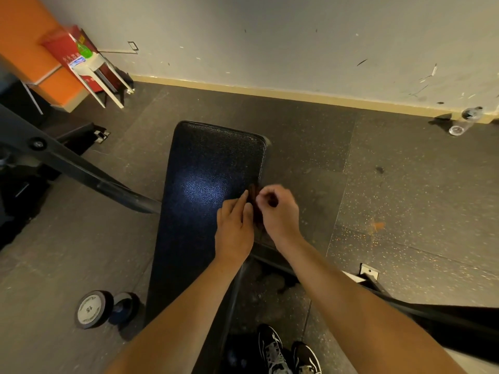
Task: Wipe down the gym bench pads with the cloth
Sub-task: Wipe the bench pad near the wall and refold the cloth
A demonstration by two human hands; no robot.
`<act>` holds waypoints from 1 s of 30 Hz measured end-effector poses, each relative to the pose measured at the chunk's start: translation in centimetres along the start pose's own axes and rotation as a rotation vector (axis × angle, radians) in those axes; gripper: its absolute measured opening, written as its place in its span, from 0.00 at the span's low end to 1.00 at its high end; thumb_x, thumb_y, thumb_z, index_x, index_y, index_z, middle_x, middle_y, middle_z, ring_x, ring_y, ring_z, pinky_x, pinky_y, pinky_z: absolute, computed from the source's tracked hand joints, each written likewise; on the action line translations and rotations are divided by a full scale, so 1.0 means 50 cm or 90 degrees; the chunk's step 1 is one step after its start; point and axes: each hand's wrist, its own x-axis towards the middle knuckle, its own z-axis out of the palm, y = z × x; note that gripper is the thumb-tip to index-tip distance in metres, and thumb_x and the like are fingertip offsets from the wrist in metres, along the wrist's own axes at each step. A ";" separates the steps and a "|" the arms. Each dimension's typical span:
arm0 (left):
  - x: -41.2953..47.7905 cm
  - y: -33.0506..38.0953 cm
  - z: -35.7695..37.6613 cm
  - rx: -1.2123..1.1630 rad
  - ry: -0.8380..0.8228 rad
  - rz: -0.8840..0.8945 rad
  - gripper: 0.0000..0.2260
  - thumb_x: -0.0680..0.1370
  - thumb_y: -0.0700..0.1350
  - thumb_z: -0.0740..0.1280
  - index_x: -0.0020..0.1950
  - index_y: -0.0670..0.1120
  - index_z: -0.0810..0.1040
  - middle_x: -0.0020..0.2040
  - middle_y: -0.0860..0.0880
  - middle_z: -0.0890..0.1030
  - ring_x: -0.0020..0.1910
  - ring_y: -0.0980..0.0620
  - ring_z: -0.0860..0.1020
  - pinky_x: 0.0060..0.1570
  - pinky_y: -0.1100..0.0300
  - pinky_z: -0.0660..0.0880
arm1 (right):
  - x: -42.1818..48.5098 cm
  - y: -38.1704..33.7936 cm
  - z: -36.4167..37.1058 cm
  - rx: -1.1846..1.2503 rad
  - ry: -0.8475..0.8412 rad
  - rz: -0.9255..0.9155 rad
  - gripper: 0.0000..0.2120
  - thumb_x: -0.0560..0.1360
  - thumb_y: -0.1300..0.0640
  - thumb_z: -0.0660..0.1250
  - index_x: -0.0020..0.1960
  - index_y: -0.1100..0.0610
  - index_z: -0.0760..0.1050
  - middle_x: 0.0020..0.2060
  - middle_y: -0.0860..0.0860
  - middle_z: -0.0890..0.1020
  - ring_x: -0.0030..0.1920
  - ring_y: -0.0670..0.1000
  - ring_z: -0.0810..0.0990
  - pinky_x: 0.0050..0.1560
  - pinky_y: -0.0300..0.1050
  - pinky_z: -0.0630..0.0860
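While both hands sit at the right-hand edge of the bench pad, the cloth shows only as a dark reddish-brown bunch wedged between them, right of frame centre.

Right grip: fingers curled, pinching the cloth's upper end. Clenched on it.

Left grip: fingers near straight, laid against the cloth's left side and resting over the pad. Released, as far as I can see; the thumb is hidden.

Cloth position: on or just over the pad's right border. Contact with the surface can't be confirmed, since the hands cover most of it.

Pad long axis: runs from bottom centre of the frame up to just above centre, leaning slightly right. The far end is rounded, and a glare patch sits mid-pad, left of the hands.

Key relation: nearly all of the pad surface lies left of and up-frame from the cloth. The left grip is nearer the pad's middle, and the right grip is over the outer edge and the floor.

Judgement: the cloth seems to be getting bunched or refolded, with wiping not yet under way. The stroke would need to go leftward across the width, then along the long axis toward the far end.

Risk: a small bunch covers little width per pass, and the near end under the forearms could get missed.
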 end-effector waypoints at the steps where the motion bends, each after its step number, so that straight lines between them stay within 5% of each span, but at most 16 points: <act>1: 0.004 -0.002 -0.002 -0.007 -0.003 0.003 0.20 0.85 0.54 0.53 0.78 0.56 0.65 0.60 0.60 0.68 0.59 0.63 0.64 0.47 0.72 0.62 | 0.017 -0.012 -0.005 0.042 0.035 -0.002 0.04 0.78 0.57 0.67 0.50 0.49 0.78 0.51 0.45 0.76 0.50 0.36 0.74 0.52 0.33 0.71; 5: 0.007 -0.013 0.000 -0.009 -0.006 0.004 0.20 0.85 0.54 0.52 0.78 0.57 0.65 0.61 0.61 0.68 0.61 0.63 0.64 0.48 0.72 0.61 | 0.065 -0.040 0.009 0.168 0.034 0.038 0.04 0.81 0.53 0.63 0.50 0.51 0.75 0.54 0.49 0.73 0.49 0.39 0.73 0.51 0.37 0.71; 9: 0.001 -0.010 0.009 0.014 0.000 -0.002 0.22 0.84 0.57 0.50 0.78 0.57 0.64 0.62 0.60 0.69 0.57 0.64 0.64 0.44 0.70 0.63 | 0.022 -0.008 0.027 0.078 -0.010 0.013 0.02 0.77 0.59 0.68 0.47 0.53 0.75 0.51 0.47 0.73 0.49 0.39 0.73 0.51 0.30 0.70; 13: -0.004 -0.008 0.005 -0.005 -0.019 -0.016 0.21 0.85 0.56 0.51 0.78 0.58 0.63 0.64 0.60 0.68 0.59 0.66 0.62 0.46 0.70 0.64 | -0.036 0.022 0.021 -0.017 -0.082 0.055 0.05 0.75 0.62 0.68 0.46 0.52 0.78 0.48 0.44 0.74 0.48 0.40 0.74 0.52 0.35 0.71; 17: -0.003 -0.017 -0.009 -0.032 -0.032 0.004 0.19 0.86 0.53 0.53 0.77 0.57 0.65 0.66 0.59 0.70 0.63 0.64 0.65 0.53 0.72 0.62 | 0.009 -0.012 -0.006 0.111 0.038 0.048 0.12 0.74 0.63 0.69 0.48 0.45 0.74 0.51 0.45 0.74 0.51 0.42 0.75 0.54 0.43 0.75; 20: 0.000 -0.030 -0.012 -0.042 -0.034 0.016 0.18 0.86 0.52 0.53 0.77 0.57 0.66 0.67 0.60 0.70 0.66 0.64 0.65 0.56 0.74 0.60 | 0.063 -0.052 0.002 0.228 0.055 0.073 0.15 0.75 0.65 0.68 0.51 0.45 0.73 0.60 0.47 0.71 0.60 0.46 0.73 0.64 0.49 0.73; 25: -0.006 -0.052 -0.004 -0.106 -0.021 0.034 0.18 0.86 0.51 0.54 0.76 0.53 0.70 0.66 0.59 0.72 0.66 0.60 0.70 0.62 0.66 0.67 | 0.012 -0.036 0.057 0.150 -0.002 0.031 0.10 0.75 0.66 0.67 0.51 0.51 0.77 0.65 0.43 0.67 0.64 0.33 0.66 0.65 0.29 0.61; 30: -0.024 -0.049 -0.022 -0.164 -0.030 0.024 0.13 0.86 0.44 0.56 0.68 0.56 0.72 0.63 0.63 0.72 0.65 0.66 0.71 0.66 0.71 0.67 | -0.038 0.005 0.043 0.025 -0.042 0.055 0.09 0.74 0.64 0.70 0.49 0.51 0.80 0.63 0.44 0.67 0.64 0.37 0.67 0.71 0.39 0.66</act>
